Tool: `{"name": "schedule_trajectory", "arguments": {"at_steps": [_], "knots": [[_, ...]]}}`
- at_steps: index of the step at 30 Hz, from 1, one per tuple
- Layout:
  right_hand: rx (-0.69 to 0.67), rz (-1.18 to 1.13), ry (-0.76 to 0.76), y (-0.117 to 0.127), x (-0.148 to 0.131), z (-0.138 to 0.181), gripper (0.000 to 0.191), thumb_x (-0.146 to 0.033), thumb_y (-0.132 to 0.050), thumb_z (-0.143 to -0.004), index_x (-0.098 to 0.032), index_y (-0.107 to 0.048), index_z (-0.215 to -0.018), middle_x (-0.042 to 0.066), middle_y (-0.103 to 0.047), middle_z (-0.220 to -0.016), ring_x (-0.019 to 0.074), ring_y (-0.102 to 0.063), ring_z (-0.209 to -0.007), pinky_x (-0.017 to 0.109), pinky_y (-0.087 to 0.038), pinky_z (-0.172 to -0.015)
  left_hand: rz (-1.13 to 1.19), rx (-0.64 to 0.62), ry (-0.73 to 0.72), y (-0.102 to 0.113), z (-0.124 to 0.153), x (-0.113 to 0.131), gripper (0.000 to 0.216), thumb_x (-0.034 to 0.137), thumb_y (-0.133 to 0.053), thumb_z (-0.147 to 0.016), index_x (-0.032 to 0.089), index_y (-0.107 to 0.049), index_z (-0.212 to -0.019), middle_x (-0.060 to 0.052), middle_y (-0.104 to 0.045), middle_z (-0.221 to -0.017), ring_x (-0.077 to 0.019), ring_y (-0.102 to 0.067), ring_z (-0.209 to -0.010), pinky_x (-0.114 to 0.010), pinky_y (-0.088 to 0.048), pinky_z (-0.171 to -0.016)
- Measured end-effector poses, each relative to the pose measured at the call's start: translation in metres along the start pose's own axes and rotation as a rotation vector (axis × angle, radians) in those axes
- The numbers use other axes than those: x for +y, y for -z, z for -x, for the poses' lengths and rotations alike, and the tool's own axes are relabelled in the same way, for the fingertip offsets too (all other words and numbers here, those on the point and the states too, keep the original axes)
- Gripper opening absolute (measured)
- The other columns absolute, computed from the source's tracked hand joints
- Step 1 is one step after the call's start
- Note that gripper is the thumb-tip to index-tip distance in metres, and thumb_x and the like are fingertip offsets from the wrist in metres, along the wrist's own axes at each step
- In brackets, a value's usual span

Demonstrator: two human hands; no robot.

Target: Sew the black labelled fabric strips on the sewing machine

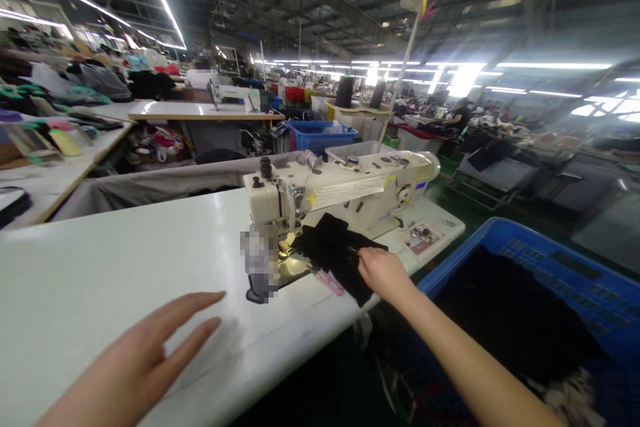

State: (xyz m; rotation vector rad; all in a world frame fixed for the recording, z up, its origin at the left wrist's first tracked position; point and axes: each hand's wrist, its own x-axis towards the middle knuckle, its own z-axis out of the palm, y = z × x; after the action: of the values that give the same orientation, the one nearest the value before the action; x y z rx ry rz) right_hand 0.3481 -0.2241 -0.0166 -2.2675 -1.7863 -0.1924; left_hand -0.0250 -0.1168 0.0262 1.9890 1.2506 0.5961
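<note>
A cream sewing machine (pixel 345 190) stands on a long white table (pixel 125 260). A piece of black fabric (pixel 333 247) lies on the machine bed beside the needle. My right hand (pixel 383 272) rests on the near edge of that fabric with its fingers curled onto the cloth. My left hand (pixel 135 363) hovers over the bare white table to the left, fingers stretched out and holding nothing. Pink snips (pixel 327 280) lie on the table just left of my right hand.
A blue plastic crate (pixel 565 273) holding dark fabric stands at the right, below the table edge. More sewing tables, a blue bin (pixel 320 135) and thread cones (pixel 344 91) fill the hall behind. A seated person (pixel 457 119) works at the far right.
</note>
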Motion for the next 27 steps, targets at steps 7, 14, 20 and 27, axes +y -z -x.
{"name": "schedule_trajectory", "arguments": {"at_steps": [7, 14, 20, 27], "knots": [[0.343, -0.107, -0.001, 0.056, 0.011, -0.002, 0.030, -0.021, -0.041, -0.098, -0.015, -0.070, -0.106, 0.014, -0.076, -0.101, 0.0258, -0.072, -0.093, 0.038, -0.053, -0.086, 0.543, -0.454, 0.142, -0.079, 0.000, 0.071, 0.053, 0.073, -0.070, -0.073, 0.028, -0.082, -0.097, -0.012, -0.077, -0.110, -0.0364, -0.067, -0.109, -0.045, -0.052, -0.099], [0.322, -0.684, 0.744, 0.098, -0.036, 0.032, 0.028, -0.013, -0.052, -0.100, -0.029, -0.066, -0.119, 0.005, -0.073, -0.117, 0.0195, -0.067, -0.110, 0.045, -0.047, -0.106, 1.344, -0.872, 0.419, -0.099, -0.008, 0.059, 0.083, 0.081, -0.045, -0.087, 0.008, -0.073, -0.113, -0.020, -0.075, -0.107, -0.0289, -0.074, -0.092, -0.035, -0.059, -0.076], [0.166, -0.839, 0.763, 0.049, -0.055, 0.028, 0.023, -0.021, -0.055, -0.102, -0.030, -0.073, -0.113, 0.005, -0.065, -0.131, 0.0216, -0.055, -0.128, 0.048, -0.042, -0.111, 1.411, -0.675, 0.434, -0.094, 0.010, 0.047, 0.047, 0.039, -0.071, -0.088, 0.013, -0.068, -0.126, -0.014, -0.077, -0.107, -0.0265, -0.073, -0.095, -0.034, -0.056, -0.089], [-0.220, -1.538, 0.014, 0.011, -0.087, 0.050, 0.050, -0.053, -0.059, -0.097, -0.028, -0.054, -0.140, 0.012, -0.050, -0.149, 0.0277, -0.050, -0.137, 0.048, -0.045, -0.109, 1.249, -0.215, 0.305, -0.083, 0.021, 0.053, 0.050, 0.012, -0.085, -0.069, 0.015, -0.070, -0.116, -0.009, -0.078, -0.102, -0.0208, -0.074, -0.080, -0.028, -0.059, -0.078]]}}
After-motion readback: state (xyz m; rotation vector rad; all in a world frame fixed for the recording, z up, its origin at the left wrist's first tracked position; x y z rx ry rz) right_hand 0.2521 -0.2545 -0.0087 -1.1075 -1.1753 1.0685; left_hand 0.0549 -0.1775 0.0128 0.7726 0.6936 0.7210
